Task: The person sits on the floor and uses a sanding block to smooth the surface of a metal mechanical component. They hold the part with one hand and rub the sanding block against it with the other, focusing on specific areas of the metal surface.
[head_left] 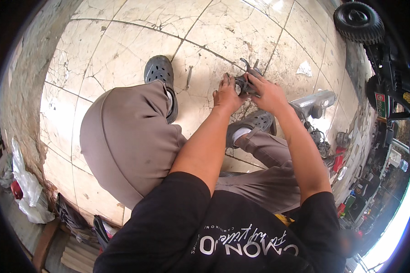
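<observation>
A dark metal part (pixel 243 83) with curved prongs at its far end is held low over the tiled floor, just beyond my right shoe. My left hand (pixel 228 96) grips its left side, fingers bent around the edge. From the right, my right hand (pixel 266 92) presses on it, its fingers curled over the top. Both hands look smudged with dark grease. The underside of the part is hidden by my fingers. A small wrench (pixel 189 78) lies on the tiles left of my hands, beside my left shoe (pixel 159 72).
A silvery metal casing (pixel 315 101) and other machine parts lie to the right of my right forearm. At the far right stand a black wheel with a knobbly tyre (pixel 359 22) and cluttered shelves. A white scrap (pixel 304 68) and, at left, a clear plastic bag (pixel 28 182) lie about.
</observation>
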The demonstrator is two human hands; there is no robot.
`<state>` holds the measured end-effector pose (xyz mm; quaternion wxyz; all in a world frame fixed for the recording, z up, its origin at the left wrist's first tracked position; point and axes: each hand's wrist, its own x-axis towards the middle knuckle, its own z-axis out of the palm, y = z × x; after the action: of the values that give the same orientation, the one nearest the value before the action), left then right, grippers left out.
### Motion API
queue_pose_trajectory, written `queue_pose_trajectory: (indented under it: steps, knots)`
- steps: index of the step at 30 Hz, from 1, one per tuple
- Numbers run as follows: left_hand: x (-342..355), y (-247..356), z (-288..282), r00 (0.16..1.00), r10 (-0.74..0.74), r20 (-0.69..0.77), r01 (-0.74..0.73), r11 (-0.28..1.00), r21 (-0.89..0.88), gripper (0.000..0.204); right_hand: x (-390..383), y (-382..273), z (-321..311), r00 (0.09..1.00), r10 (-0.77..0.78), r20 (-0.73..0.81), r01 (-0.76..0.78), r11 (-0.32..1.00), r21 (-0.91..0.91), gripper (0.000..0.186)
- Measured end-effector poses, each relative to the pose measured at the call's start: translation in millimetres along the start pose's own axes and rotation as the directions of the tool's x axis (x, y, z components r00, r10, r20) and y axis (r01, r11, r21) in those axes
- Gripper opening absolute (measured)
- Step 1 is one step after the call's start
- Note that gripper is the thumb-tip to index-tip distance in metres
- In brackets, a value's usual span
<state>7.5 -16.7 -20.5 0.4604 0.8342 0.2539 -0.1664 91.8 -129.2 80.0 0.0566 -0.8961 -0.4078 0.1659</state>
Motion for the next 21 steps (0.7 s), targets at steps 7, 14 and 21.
queue_pose_trajectory:
  steps: [7,14,21]
  knots:
    - [-12.3,11.8,8.6,0.942,0.069,-0.328,-0.076,0.997,-0.007,0.061,-9.2,32.9,-8.3,0.980,0.072,-0.185,-0.048,0.991,0.127,0.047]
    - [-16.5,7.1,8.6,0.883,0.242,-0.401,-0.262,0.965,0.006,0.034,-5.0,35.2,-14.1,0.987,-0.019,-0.160,0.012,0.999,-0.042,0.045]
    - [-14.7,-0.5,7.9,0.876,0.229,-0.425,-0.274,0.960,-0.048,0.028,7.3,38.6,-10.3,0.995,-0.068,-0.067,0.059,0.990,-0.127,0.051]
